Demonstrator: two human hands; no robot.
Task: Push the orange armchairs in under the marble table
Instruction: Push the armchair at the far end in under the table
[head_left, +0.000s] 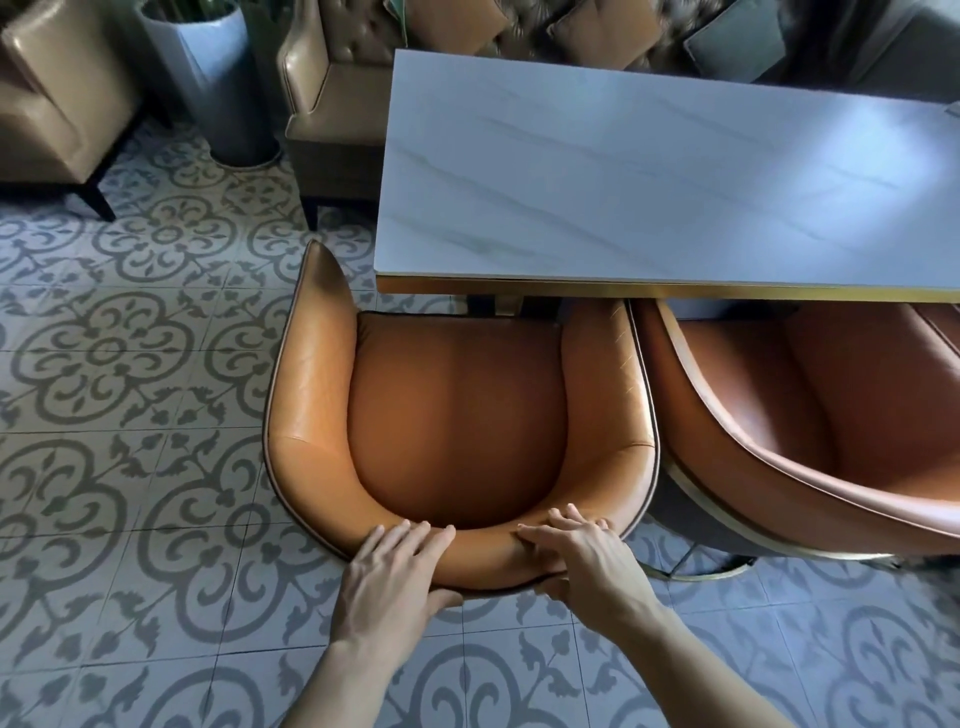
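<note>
An orange leather armchair (457, 410) stands in front of me, facing the white marble table (649, 171) with its gold edge. The seat's front is just at the table's near edge, and its left arm sticks out past the table's left corner. My left hand (395, 571) and my right hand (582, 556) both grip the top of its curved backrest, fingers over the rim, thumbs behind. A second orange armchair (810, 415) stands touching it on the right, its front tucked under the table.
Patterned grey tile floor (130, 415) lies open to the left and behind. A tan armchair (57, 93) and a pale planter (208, 78) stand at the far left. A tan sofa (332, 114) with cushions runs along the table's far side.
</note>
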